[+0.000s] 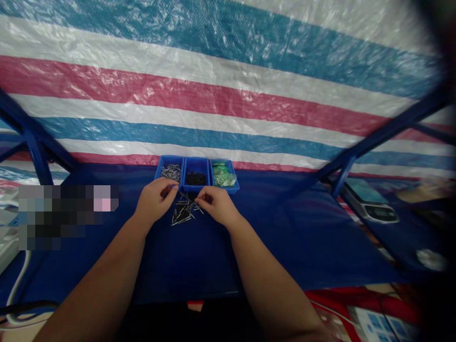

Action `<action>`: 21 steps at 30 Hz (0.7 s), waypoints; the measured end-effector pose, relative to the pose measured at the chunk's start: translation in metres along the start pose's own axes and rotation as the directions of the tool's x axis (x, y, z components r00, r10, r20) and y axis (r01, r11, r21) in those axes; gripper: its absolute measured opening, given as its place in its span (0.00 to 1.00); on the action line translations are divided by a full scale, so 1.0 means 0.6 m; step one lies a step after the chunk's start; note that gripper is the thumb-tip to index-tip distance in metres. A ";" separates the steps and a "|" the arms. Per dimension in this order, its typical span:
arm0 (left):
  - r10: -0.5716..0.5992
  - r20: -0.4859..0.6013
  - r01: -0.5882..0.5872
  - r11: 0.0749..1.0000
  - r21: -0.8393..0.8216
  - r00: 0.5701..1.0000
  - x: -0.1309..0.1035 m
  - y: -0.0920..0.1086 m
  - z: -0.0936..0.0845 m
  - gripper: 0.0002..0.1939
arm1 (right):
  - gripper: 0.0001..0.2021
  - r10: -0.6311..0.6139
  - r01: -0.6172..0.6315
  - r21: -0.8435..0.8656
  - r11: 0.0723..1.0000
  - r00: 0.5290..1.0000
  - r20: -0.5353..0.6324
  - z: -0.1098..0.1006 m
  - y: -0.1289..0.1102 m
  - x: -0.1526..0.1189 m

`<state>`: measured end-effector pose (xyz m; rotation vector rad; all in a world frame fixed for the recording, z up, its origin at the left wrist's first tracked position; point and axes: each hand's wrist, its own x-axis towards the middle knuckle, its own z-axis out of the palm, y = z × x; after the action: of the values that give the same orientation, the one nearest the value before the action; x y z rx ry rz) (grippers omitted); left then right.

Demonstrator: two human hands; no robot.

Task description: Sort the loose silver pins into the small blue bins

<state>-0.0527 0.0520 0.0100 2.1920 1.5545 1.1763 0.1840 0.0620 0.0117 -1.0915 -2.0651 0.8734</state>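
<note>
A loose pile of thin silver and dark pin-like pieces (183, 212) lies on the blue table between my hands. My left hand (154, 199) is at the pile's upper left, in front of the left bin, thumb and fingertips drawn together; what they hold, if anything, is too small to make out. At the pile's right edge my right hand (216, 204) pinches with its fingertips, close to several thin pins; what lies in the pinch is unclear. Behind the hands stand a blue bin of silver pins (171, 171), a blue bin of black pieces (195, 178) and a blue bin with green-and-clear plastic bags (223, 175).
The blue tabletop (285, 228) reaches back to a striped plastic sheet (228, 95). Blue metal frame bars (377, 128) slant down at both sides. A digital scale (372, 202) stands at the right. A white cable (19, 285) hangs at the left.
</note>
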 end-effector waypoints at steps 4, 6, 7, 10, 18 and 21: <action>0.149 0.214 -0.124 0.984 -0.127 0.965 -0.006 0.018 0.012 0.12 | 0.04 -0.003 0.009 0.126 0.992 0.999 -0.043 0.002 -0.002 -0.003; 0.179 0.260 -0.141 0.977 -0.158 0.949 -0.009 0.024 0.018 0.10 | 0.04 -0.009 0.017 0.180 0.984 0.999 -0.046 0.004 -0.001 -0.004; 0.188 0.269 -0.146 0.975 -0.167 0.945 -0.009 0.025 0.019 0.09 | 0.04 -0.010 0.019 0.200 0.980 0.999 -0.046 0.005 0.000 -0.004; 0.190 0.273 -0.147 0.974 -0.173 0.943 -0.010 0.025 0.021 0.08 | 0.05 -0.003 0.012 0.240 0.971 0.999 -0.034 0.008 0.006 -0.004; 0.133 0.221 -0.116 0.989 -0.088 0.966 -0.007 0.019 0.016 0.08 | 0.07 0.003 0.020 0.274 0.962 0.997 -0.083 0.013 0.008 -0.002; 0.055 0.046 -0.054 0.998 -0.015 0.997 -0.003 0.014 0.013 0.10 | 0.08 0.017 0.005 0.232 0.973 0.995 -0.096 0.007 0.005 -0.003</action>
<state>-0.0417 0.0489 0.0086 2.2495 1.4734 1.1396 0.1829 0.0608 0.0067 -0.9936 -1.8282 1.0159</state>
